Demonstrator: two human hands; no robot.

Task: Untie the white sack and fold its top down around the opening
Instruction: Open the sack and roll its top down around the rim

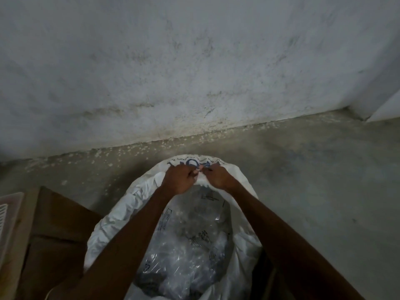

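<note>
Sack (121, 221) rim gripped by both hands' fingers (213, 168).

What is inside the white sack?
The white sack is open and holds clear plastic bags with dark printed marks. What lies beneath them is hidden, and both forearms cover parts of the opening.

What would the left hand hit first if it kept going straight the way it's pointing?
The left hand already grips the far rim of the white woven plastic sack, pointing away from the person. Past that rim lies bare grey concrete floor, then the stained grey wall. Likely the floor first; depth is unclear.
</note>
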